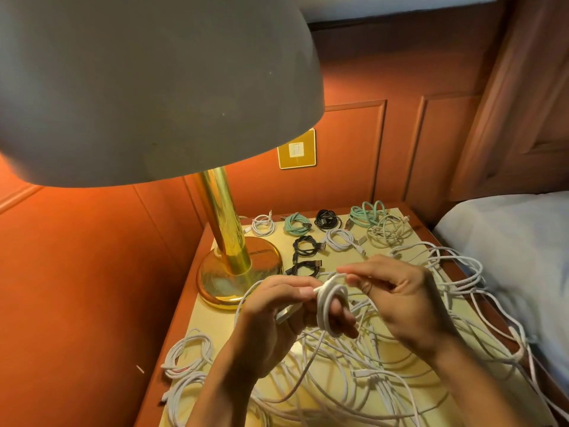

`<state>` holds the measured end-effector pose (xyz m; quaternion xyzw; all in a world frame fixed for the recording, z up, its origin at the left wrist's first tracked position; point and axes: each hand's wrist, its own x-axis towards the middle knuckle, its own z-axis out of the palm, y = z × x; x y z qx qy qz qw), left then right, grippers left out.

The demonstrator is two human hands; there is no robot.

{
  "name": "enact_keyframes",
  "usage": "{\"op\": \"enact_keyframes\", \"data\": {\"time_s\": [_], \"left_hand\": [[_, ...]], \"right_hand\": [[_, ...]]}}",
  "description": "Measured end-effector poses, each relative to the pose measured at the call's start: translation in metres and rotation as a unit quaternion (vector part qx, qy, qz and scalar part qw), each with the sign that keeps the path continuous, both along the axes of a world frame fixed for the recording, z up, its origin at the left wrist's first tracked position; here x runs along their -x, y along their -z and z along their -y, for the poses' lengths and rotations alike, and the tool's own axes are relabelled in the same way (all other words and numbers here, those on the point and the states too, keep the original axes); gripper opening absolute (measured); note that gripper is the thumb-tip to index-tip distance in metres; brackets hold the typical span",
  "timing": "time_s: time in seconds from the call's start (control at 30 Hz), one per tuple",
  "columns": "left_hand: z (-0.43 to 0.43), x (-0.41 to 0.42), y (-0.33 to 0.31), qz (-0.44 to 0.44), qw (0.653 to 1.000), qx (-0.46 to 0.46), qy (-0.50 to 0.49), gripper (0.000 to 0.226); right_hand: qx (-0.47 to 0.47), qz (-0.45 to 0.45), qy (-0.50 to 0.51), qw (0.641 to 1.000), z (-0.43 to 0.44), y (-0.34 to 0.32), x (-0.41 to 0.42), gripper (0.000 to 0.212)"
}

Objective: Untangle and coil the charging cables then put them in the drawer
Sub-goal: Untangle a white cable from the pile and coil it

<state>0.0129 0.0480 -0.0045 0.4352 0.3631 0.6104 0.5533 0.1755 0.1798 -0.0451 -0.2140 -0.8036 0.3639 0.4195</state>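
The left hand holds a half-wound white cable looped round its fingers, while the right hand pinches the strand beside it. Beyond the hands lie finished coils; beneath them a white tangle lies uncoiled, and no drawer shows.

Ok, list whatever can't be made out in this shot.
Head view:
Loose white charging cable tangle: forearms cover it, bottom edge cuts it; count unclear.
White cable coil between left hand and right hand: fingers hide its ends.
Mint, black and white coiled cables at back: plugs too small.
Drawer: out of view.
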Motion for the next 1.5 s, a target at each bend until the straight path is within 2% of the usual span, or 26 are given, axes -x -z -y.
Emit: {"op": "enact_keyframes", "data": {"time_s": [0.13,0.33,0.47,0.53,0.6,0.7,0.77,0.87,0.93,1.03,1.13,1.23,1.37,1.5], "left_hand": [[-0.001,0.003,0.003,0.096,0.995,-0.013,-0.015,0.041],[0.001,-0.004,0.000,0.205,0.971,-0.012,-0.120,0.033],[0.000,-0.006,-0.003,0.284,0.942,-0.015,-0.179,0.040],[-0.001,-0.003,-0.002,0.291,0.937,-0.028,-0.189,0.040],[-0.002,0.001,0.004,0.216,0.953,-0.045,-0.206,0.041],[-0.007,0.004,0.014,-0.009,0.965,-0.067,-0.252,0.045],[-0.008,0.006,0.021,-0.166,0.938,-0.066,-0.298,0.047],[-0.007,0.013,0.030,-0.399,0.861,-0.078,-0.305,0.052],[-0.004,0.016,0.031,-0.472,0.837,-0.062,-0.271,0.047],[-0.001,0.014,0.025,-0.499,0.844,-0.028,-0.196,0.028],[0.001,0.009,0.020,-0.449,0.887,0.039,-0.095,0.018],[0.003,0.007,0.014,-0.368,0.926,0.073,-0.033,0.020],[0.006,0.008,0.010,-0.270,0.961,0.062,0.015,0.028],[0.007,0.009,0.012,-0.217,0.975,0.057,0.009,0.019]], "right_hand": [[0.040,0.032,-0.037,0.998,0.000,0.004,0.004,0.022],[0.039,0.060,-0.051,0.996,0.010,0.001,0.008,0.025],[-0.036,0.082,-0.049,0.995,0.017,-0.001,0.012,0.022],[-0.085,0.099,-0.046,0.990,0.022,-0.003,0.013,0.023],[-0.127,0.128,-0.035,0.983,0.026,-0.006,0.015,0.033],[-0.160,0.171,-0.029,0.972,0.032,-0.009,0.015,0.040],[-0.175,0.175,-0.032,0.968,0.036,-0.010,0.013,0.035],[-0.211,0.154,-0.029,0.965,0.037,-0.016,0.007,0.024],[-0.236,0.125,-0.011,0.963,0.034,-0.020,0.002,0.023],[-0.252,0.068,0.013,0.965,0.028,-0.024,-0.001,0.022],[-0.215,0.027,0.014,0.976,0.025,-0.025,-0.003,0.020],[-0.106,0.038,-0.029,0.993,0.023,-0.024,-0.004,0.036],[0.058,0.083,-0.103,0.990,0.021,-0.021,-0.006,0.025],[0.085,0.081,-0.114,0.987,0.023,-0.023,-0.007,0.019]]}}
